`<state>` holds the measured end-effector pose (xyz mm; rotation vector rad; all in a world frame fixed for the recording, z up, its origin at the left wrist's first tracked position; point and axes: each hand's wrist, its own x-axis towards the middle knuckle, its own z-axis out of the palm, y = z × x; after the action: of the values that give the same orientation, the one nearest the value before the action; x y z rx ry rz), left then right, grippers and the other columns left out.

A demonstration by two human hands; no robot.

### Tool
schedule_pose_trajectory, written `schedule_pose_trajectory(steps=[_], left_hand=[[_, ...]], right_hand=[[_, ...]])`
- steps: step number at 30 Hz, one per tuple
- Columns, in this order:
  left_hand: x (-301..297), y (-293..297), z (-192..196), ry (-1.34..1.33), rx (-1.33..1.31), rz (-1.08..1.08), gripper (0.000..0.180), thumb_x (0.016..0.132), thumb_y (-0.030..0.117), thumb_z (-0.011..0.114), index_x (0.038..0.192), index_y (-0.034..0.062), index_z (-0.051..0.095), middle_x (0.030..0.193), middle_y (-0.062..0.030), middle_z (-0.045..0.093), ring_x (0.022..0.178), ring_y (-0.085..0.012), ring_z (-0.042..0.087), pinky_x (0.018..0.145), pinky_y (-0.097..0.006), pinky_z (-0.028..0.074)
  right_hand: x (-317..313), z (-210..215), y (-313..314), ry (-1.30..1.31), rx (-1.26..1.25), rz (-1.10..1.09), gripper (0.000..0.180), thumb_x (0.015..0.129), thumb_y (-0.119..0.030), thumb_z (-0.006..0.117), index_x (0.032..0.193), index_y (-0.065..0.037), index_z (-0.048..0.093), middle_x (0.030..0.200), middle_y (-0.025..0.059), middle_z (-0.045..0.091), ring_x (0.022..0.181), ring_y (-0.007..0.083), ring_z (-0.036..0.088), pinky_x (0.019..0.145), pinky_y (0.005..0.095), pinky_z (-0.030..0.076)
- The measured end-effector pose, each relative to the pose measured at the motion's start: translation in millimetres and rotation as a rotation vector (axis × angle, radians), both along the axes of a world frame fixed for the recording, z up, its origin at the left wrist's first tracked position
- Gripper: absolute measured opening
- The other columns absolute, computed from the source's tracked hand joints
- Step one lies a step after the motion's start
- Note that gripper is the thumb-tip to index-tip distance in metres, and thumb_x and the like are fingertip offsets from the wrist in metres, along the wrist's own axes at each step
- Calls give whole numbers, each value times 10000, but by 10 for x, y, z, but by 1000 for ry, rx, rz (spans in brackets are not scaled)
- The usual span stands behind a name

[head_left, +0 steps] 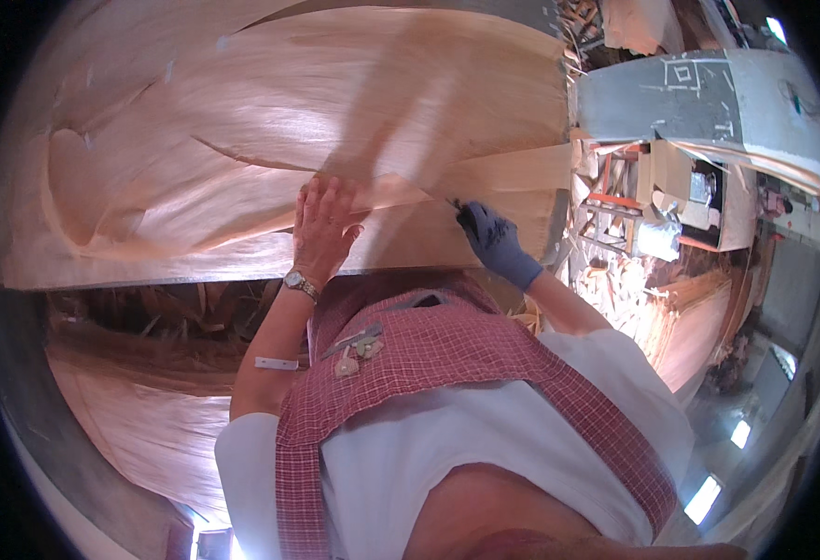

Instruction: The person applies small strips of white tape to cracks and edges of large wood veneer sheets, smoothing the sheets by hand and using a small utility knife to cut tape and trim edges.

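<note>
- Left hand (324, 229): bare, palm down, fingers spread flat toward 12 o'clock, a watch on the wrist, forearm bare.
- Right hand (492, 238): in a dark glove, fingers curled shut, pointing toward 10 o'clock, forearm bare.

I wore a white short-sleeved shirt under a red checked apron, a wristwatch (299, 283) on my bare left hand (321, 229), and a dark glove on my right hand (494, 238).

Grey machine housing (699, 93), wooden frame (615, 201), and veneer scraps (186, 313) under the table.
</note>
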<state>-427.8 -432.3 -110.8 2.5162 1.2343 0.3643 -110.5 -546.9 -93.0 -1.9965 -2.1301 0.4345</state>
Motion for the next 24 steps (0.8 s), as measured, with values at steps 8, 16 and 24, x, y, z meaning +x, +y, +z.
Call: schedule_pose_trajectory(steps=[8,16,24], left_hand=[[65,62,31,-238,-14,-71,782,793,332,747,1429,14,423,1460,-183,446,1379,-379,361,1150,-489,269],[261,38,272,-20,-124,-17,1064,581,430,875,1448,56,384,1469,-155,415,1337,-418,382,1083,-531,369],[-35,56,41,-276,-43,-103,1017,582,376,908,1415,48,423,1411,-235,454,1291,-426,446,1080,-517,383]], right_hand=[[-532,-127,807,351,319,254,489,860,-416,673,1266,-150,613,1282,131,572,1198,307,513,1057,459,378],[-556,1,561,85,64,276,325,807,-407,670,991,-141,642,1031,152,582,908,332,603,736,446,508],[-337,206,819,187,158,86,141,878,-208,586,981,-116,612,994,138,591,897,283,592,770,397,470]])
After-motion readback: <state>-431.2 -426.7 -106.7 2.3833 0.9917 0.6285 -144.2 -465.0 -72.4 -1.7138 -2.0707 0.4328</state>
